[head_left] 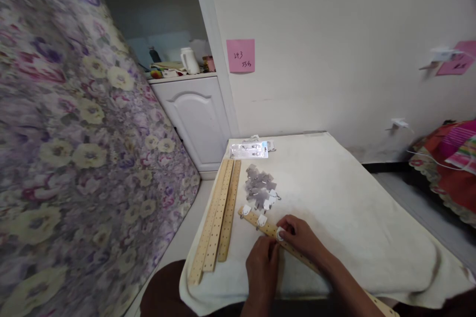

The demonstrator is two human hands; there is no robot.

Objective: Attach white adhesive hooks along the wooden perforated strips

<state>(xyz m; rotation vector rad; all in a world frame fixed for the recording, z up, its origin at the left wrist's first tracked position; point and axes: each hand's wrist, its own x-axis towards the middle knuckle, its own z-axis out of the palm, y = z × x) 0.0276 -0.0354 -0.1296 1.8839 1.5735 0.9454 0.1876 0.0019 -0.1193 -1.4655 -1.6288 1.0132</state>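
Note:
A long wooden strip with rows of holes (271, 228) runs diagonally across the near side of the table and passes under my right forearm. Two white hook plates (262, 220) sit along its far end, with small metal hooks hanging over the edge. My right hand (299, 236) pinches a third white hook plate (279, 234) against the strip between thumb and fingers. Just below that plate, my left hand (262, 260) has its fingertips pressed together at the strip's near edge. Whatever lies between the left fingertips is hidden.
Several perforated wooden strips (213, 220) lie side by side at the table's left. A pile of grey and white hook plates (258, 185) is beyond my hands. Clear plastic packaging (248, 150) rests at the back of the cream-covered table (357, 208). A floral curtain (92, 148) hangs at left.

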